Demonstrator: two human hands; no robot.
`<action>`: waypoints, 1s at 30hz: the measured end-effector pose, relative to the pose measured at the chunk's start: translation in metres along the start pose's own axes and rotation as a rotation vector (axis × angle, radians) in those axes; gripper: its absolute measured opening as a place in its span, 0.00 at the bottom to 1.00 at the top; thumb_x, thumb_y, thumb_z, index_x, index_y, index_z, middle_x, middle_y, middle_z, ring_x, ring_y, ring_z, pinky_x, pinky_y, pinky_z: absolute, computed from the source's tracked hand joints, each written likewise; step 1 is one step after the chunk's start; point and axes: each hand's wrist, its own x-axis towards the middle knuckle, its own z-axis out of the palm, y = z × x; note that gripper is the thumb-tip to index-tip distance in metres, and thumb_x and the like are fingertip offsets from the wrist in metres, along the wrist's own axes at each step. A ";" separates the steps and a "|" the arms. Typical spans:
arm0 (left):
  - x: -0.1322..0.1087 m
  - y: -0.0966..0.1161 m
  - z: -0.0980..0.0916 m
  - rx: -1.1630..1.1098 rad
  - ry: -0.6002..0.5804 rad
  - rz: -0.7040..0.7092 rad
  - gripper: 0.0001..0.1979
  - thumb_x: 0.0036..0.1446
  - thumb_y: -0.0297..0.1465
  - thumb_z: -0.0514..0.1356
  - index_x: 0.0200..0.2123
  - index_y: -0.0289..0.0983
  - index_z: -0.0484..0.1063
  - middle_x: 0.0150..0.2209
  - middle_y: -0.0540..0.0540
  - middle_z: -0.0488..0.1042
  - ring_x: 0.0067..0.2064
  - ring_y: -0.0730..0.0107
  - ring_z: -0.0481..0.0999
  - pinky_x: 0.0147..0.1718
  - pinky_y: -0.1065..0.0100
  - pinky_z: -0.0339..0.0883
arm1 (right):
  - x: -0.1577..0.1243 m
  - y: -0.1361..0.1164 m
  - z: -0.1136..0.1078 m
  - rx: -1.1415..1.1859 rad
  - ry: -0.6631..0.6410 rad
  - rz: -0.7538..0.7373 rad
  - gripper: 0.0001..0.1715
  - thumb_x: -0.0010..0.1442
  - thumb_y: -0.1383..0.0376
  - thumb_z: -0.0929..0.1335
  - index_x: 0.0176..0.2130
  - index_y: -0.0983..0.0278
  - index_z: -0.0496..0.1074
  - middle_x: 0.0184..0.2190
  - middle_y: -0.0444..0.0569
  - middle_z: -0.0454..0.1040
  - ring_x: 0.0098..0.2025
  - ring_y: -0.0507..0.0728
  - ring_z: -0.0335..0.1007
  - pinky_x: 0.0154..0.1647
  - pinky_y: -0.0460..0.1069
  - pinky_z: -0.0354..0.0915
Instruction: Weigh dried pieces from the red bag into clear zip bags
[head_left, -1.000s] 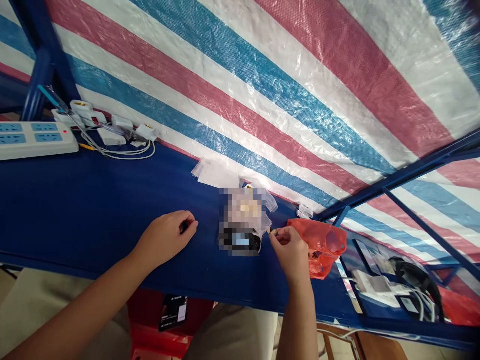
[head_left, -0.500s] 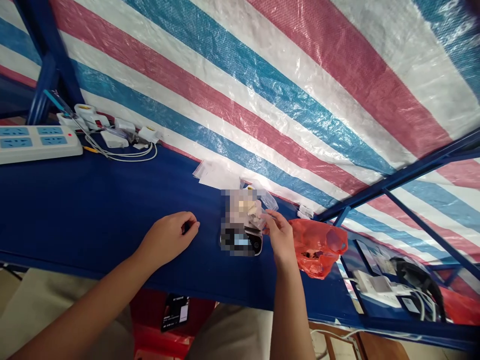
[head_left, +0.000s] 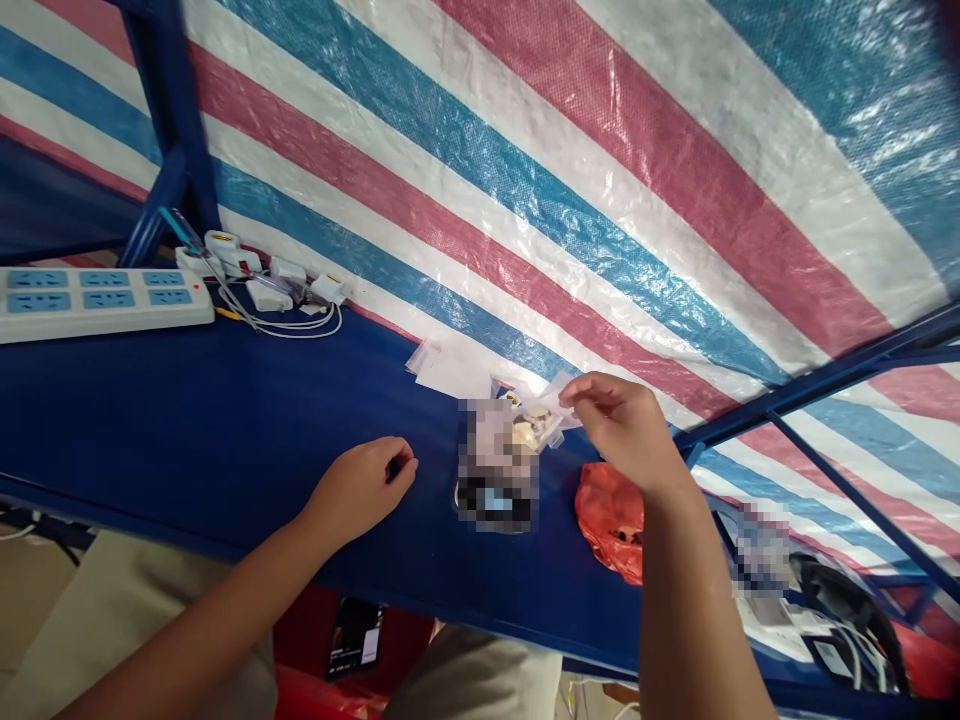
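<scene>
My left hand point(head_left: 361, 487) rests on the blue table point(head_left: 187, 420), its fingers curled round something small and dark that I cannot make out. My right hand point(head_left: 622, 422) is raised above the table, pinching the edge of a small clear plastic bag point(head_left: 541, 410) with pale round pieces in it. The bag hangs over a blurred device point(head_left: 495, 480) lying on the table. An orange-red plastic bag point(head_left: 611, 510) lies just right of the device, partly hidden by my right forearm.
A white power strip point(head_left: 101, 303) lies at the far left, with several white chargers and cables point(head_left: 270, 295) behind it. More clear bags point(head_left: 450, 362) lie by the striped tarp wall. A lower shelf at right holds cables and adapters point(head_left: 847, 620). A red stool stands under the table.
My right hand has left the red bag, reached to the clear bags above the device and lifted one up and to the right. My left hand has stayed put.
</scene>
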 end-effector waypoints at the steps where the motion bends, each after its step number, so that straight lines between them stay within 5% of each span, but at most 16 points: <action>1: 0.000 0.000 -0.001 -0.012 -0.003 -0.001 0.16 0.65 0.43 0.51 0.33 0.41 0.71 0.31 0.48 0.75 0.30 0.66 0.72 0.29 0.65 0.58 | 0.001 -0.004 -0.002 -0.018 -0.010 -0.003 0.13 0.56 0.68 0.63 0.34 0.62 0.78 0.27 0.43 0.77 0.26 0.51 0.66 0.30 0.47 0.60; 5: -0.002 -0.001 -0.003 -0.049 -0.001 0.004 0.17 0.66 0.44 0.51 0.35 0.40 0.72 0.31 0.48 0.73 0.29 0.66 0.71 0.28 0.65 0.58 | 0.000 -0.017 -0.004 -0.060 -0.074 0.004 0.14 0.55 0.70 0.63 0.33 0.61 0.78 0.23 0.40 0.73 0.21 0.49 0.58 0.26 0.47 0.55; 9: -0.003 0.000 0.001 -0.218 0.048 -0.022 0.17 0.64 0.47 0.54 0.42 0.40 0.72 0.36 0.46 0.74 0.33 0.65 0.73 0.32 0.64 0.63 | -0.005 -0.023 -0.003 -0.005 -0.051 0.024 0.14 0.55 0.69 0.64 0.33 0.62 0.79 0.25 0.42 0.75 0.23 0.51 0.62 0.26 0.47 0.56; 14: 0.005 0.030 0.015 -0.807 0.021 -0.024 0.27 0.56 0.47 0.66 0.54 0.42 0.67 0.59 0.39 0.71 0.57 0.57 0.74 0.49 0.60 0.71 | -0.013 -0.029 0.002 0.174 0.043 0.051 0.10 0.58 0.66 0.66 0.34 0.63 0.79 0.32 0.47 0.79 0.32 0.55 0.72 0.32 0.48 0.65; 16: 0.010 0.049 0.020 -1.072 -0.039 -0.088 0.34 0.51 0.45 0.70 0.57 0.42 0.65 0.61 0.37 0.70 0.57 0.55 0.75 0.51 0.59 0.72 | -0.016 -0.032 0.005 0.223 0.049 0.042 0.10 0.60 0.65 0.66 0.35 0.62 0.78 0.32 0.47 0.79 0.32 0.54 0.72 0.32 0.48 0.67; 18: 0.012 0.066 0.025 -1.258 -0.119 -0.138 0.36 0.46 0.43 0.74 0.56 0.40 0.67 0.57 0.36 0.74 0.53 0.55 0.78 0.49 0.59 0.72 | -0.018 -0.033 0.007 0.238 0.032 0.039 0.10 0.62 0.64 0.66 0.37 0.62 0.78 0.32 0.46 0.78 0.31 0.54 0.72 0.31 0.47 0.67; 22: 0.012 0.091 0.028 -1.405 -0.147 -0.138 0.25 0.44 0.40 0.76 0.43 0.36 0.75 0.43 0.42 0.81 0.46 0.58 0.80 0.47 0.61 0.72 | -0.020 -0.034 0.007 0.170 -0.013 0.029 0.12 0.67 0.60 0.65 0.44 0.61 0.77 0.30 0.45 0.78 0.27 0.53 0.71 0.27 0.47 0.64; 25: 0.012 0.098 0.026 -1.500 -0.124 -0.128 0.20 0.49 0.41 0.73 0.40 0.37 0.77 0.39 0.45 0.81 0.43 0.62 0.80 0.46 0.64 0.72 | -0.021 -0.032 0.004 0.117 -0.095 -0.040 0.14 0.71 0.59 0.63 0.47 0.60 0.76 0.28 0.44 0.76 0.27 0.53 0.70 0.29 0.47 0.63; 30: 0.013 0.101 0.018 -1.601 -0.091 -0.197 0.18 0.50 0.42 0.73 0.40 0.39 0.76 0.40 0.47 0.80 0.42 0.66 0.80 0.42 0.68 0.74 | -0.025 -0.029 0.000 0.141 -0.013 -0.106 0.14 0.72 0.59 0.63 0.48 0.60 0.75 0.29 0.44 0.74 0.31 0.54 0.72 0.33 0.47 0.65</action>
